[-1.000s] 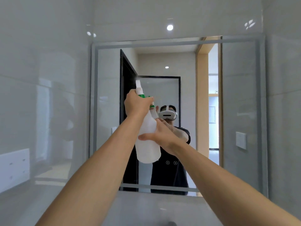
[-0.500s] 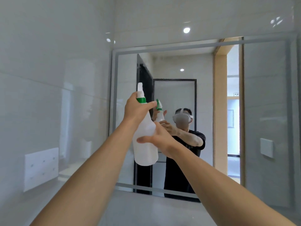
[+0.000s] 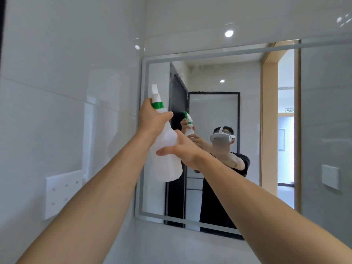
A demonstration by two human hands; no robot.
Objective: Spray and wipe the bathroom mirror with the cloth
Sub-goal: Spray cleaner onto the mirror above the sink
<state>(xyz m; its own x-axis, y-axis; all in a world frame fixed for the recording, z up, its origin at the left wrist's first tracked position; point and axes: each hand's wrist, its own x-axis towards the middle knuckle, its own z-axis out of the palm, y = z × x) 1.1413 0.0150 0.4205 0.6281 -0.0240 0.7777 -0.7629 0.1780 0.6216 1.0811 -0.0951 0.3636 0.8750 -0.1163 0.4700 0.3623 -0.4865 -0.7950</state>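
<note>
A white spray bottle (image 3: 167, 161) with a green collar is held up in front of the bathroom mirror (image 3: 219, 115), its nozzle pointing at the glass. My left hand (image 3: 152, 119) grips the bottle's neck at the trigger. My right hand (image 3: 181, 149) wraps round the bottle's body from the right side. A faint mist of droplets shows on the upper left part of the mirror. No cloth is in view.
Glossy grey tile walls surround the mirror. A white socket plate (image 3: 63, 193) sits on the left wall at lower left. The mirror reflects a person in black, a dark door and a wooden door frame.
The view has swung left, so the mirror now lies further right. Both hands and the bottle have shifted toward the mirror's left edge, and fresh mist shows on the upper left glass.
</note>
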